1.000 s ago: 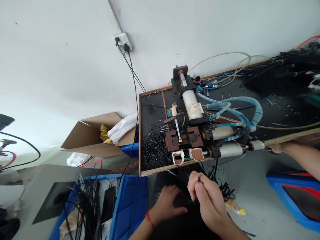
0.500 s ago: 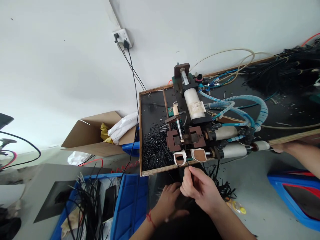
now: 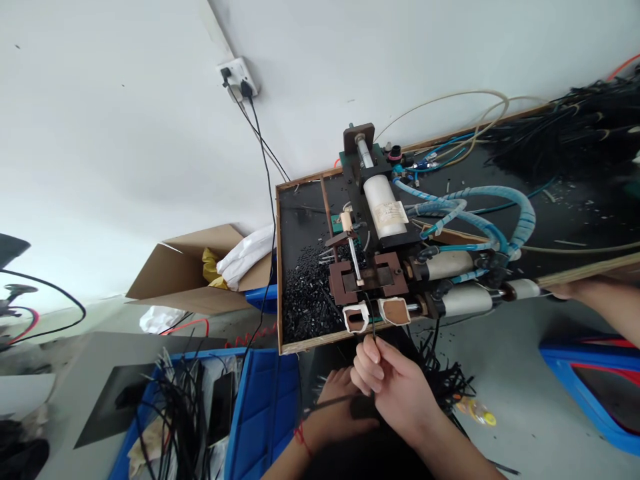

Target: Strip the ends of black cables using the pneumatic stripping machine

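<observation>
My right hand (image 3: 387, 380) pinches a thin black cable (image 3: 373, 319) and holds its tip up between the two white guide pieces (image 3: 356, 317) at the front of a small pneumatic machine (image 3: 383, 253). My left hand (image 3: 336, 408), with a red string at the wrist, rests lower down on a bundle of black cables (image 3: 350, 403) in my lap, fingers curled over them. The machine sits on a wood-edged black tray (image 3: 300, 343) with a heap of small black offcuts (image 3: 305, 293).
Another person's arm (image 3: 600, 297) reaches in at the right edge of the bench. A blue crate (image 3: 260, 413) with black cables stands at lower left, a cardboard box (image 3: 200, 267) behind it, another blue crate (image 3: 595, 387) at right. Blue air hoses (image 3: 480, 207) loop over the machine.
My right hand has risen from my lap with the black cable, bringing its tip up to the machine's front opening. The left hand stayed low on the bundle.
</observation>
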`<act>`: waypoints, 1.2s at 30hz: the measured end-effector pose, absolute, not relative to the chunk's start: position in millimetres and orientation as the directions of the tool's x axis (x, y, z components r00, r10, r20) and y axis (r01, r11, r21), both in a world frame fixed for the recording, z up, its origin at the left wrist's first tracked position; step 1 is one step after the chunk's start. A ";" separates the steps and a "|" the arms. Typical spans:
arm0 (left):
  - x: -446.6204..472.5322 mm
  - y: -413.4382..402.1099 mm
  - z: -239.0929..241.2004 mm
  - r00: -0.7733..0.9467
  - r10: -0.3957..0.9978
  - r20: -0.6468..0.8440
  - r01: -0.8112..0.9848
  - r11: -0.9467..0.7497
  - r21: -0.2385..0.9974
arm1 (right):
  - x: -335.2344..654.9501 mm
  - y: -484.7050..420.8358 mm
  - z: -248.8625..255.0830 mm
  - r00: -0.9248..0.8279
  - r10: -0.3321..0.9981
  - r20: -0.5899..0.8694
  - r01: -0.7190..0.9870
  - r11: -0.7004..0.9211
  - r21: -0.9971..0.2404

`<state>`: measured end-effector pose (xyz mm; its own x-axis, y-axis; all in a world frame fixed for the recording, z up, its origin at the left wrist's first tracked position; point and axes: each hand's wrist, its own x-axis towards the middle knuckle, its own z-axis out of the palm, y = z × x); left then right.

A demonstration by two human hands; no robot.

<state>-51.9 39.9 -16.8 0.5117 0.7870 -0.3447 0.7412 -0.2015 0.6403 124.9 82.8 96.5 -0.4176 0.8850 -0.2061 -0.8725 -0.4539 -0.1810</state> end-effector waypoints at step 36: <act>-36.5 51.8 13.8 0.619 0.622 -0.480 0.706 -0.172 0.687 | 116.6 76.7 102.6 -0.289 0.932 -0.218 -0.858 -0.353 -0.372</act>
